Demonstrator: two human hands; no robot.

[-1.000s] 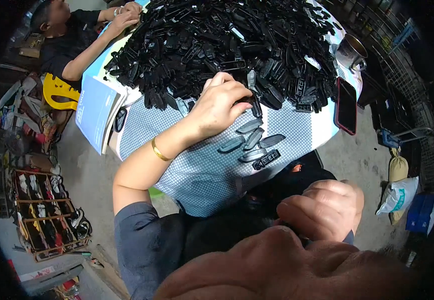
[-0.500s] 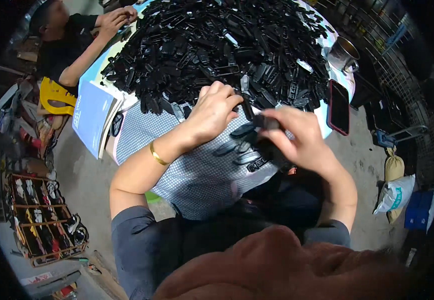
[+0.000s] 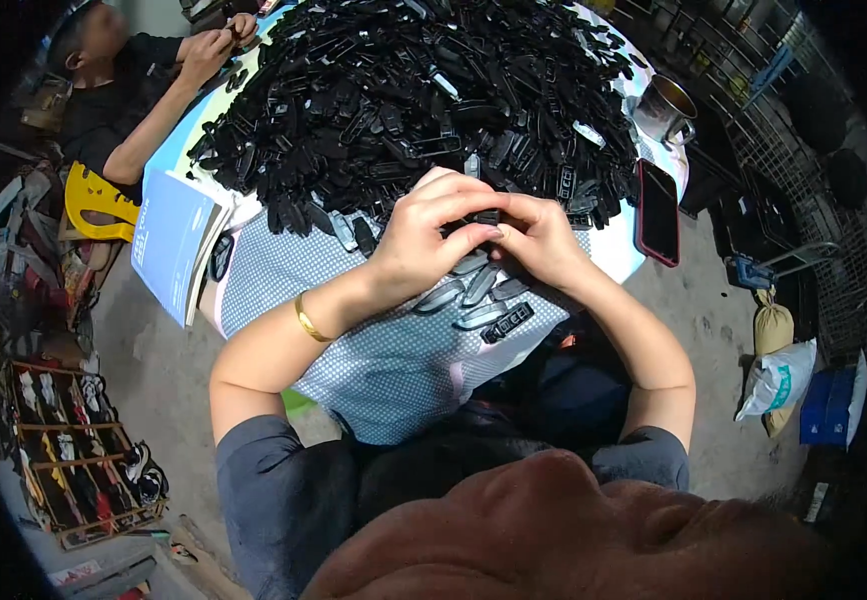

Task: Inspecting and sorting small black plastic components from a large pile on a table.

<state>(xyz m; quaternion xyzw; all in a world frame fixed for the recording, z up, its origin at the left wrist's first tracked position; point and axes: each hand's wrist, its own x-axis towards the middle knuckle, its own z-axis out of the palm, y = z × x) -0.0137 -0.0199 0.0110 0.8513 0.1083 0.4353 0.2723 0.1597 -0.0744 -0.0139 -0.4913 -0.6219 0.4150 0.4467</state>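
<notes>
My left hand (image 3: 432, 232) and my right hand (image 3: 541, 240) meet above the near edge of a table, fingers pinched together on one small black plastic part (image 3: 487, 217). A big heap of similar black plastic parts (image 3: 424, 90) covers the table just beyond my hands. Below my hands a few grey and black finished pieces (image 3: 484, 300) lie in a row on the checked cloth (image 3: 374, 340). A gold bangle (image 3: 306, 318) is on my left wrist.
A dark phone (image 3: 657, 212) lies at the table's right edge, a metal mug (image 3: 666, 108) behind it. A blue booklet (image 3: 174, 240) hangs off the left edge. Another person (image 3: 124, 90) works at the far left. Sacks (image 3: 774, 375) and a shoe rack (image 3: 74, 440) stand on the floor.
My right hand rose from my lap to the table and joined my left hand. Both now pinch one black part together, closer to the heap.
</notes>
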